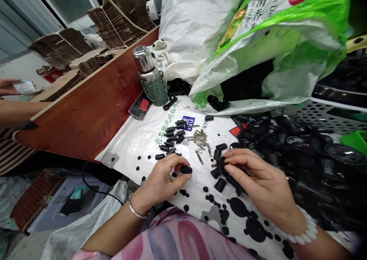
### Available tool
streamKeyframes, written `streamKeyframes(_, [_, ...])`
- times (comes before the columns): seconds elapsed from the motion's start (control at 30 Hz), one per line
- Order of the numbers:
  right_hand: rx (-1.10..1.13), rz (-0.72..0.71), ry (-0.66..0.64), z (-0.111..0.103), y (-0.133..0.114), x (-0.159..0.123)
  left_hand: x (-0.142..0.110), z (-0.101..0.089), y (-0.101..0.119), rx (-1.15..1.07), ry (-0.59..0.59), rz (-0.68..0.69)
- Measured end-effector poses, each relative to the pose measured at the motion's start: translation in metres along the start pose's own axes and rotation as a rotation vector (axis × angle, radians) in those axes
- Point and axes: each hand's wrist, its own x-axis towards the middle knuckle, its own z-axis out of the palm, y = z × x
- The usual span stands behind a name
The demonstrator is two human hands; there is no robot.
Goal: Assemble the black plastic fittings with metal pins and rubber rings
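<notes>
Between the thumb and index finger of my left hand point(164, 181) is a short black plastic cylinder point(185, 169). My right hand point(259, 179) pinches a dark black plastic part point(221, 166), its shape partly hidden by the fingers. Below that part lie several loose black cylinders point(220, 185). Ahead of my left hand, black plastic pieces with narrow tips point(171, 138) are grouped on the white printed sheet point(140, 137). A small heap of flat metal strips point(200, 139) lies between the two hands, farther up the sheet.
At right is a big pile of black plastic parts point(318, 164) beside a grey perforated basket point(341, 116). A metal flask point(150, 76) and a phone point(140, 106) stand by the reddish wooden board point(86, 103). A green-white sack point(286, 61) is behind. Another person's hand point(10, 87) holds something white.
</notes>
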Motion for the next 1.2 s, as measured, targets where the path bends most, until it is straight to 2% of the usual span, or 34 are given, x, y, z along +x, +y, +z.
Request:
streamKeyframes(0.17, [0.053, -0.030, -0.024, -0.001, -0.003, -0.002, 0.016, 0.024, 0.010, -0.150, -0.031, 0.025])
streamKeyframes(0.27, [0.069, -0.043, -0.027, 0.000, -0.004, -0.002, 0.019, 0.033, 0.011, -0.145, -0.066, 0.011])
streamKeyframes(0.37, [0.063, -0.067, -0.031, 0.000, -0.004, -0.001, 0.021, 0.037, 0.011, -0.109, -0.059, 0.057])
streamKeyframes(0.63, [-0.025, -0.139, -0.064, 0.003, -0.005, -0.002, 0.021, 0.037, 0.011, -0.114, -0.059, 0.136])
streamKeyframes(0.87, [-0.152, -0.329, -0.152, 0.007, -0.004, -0.004, 0.021, 0.033, 0.016, -0.245, -0.140, 0.090])
streamKeyframes(1.0, [-0.108, -0.300, -0.147, 0.006, -0.006, -0.003, 0.019, 0.027, 0.020, -0.353, -0.218, 0.045])
streamKeyframes(1.2, [-0.029, -0.254, -0.158, 0.003, -0.008, -0.001, 0.015, 0.023, 0.018, -0.403, -0.228, 0.018])
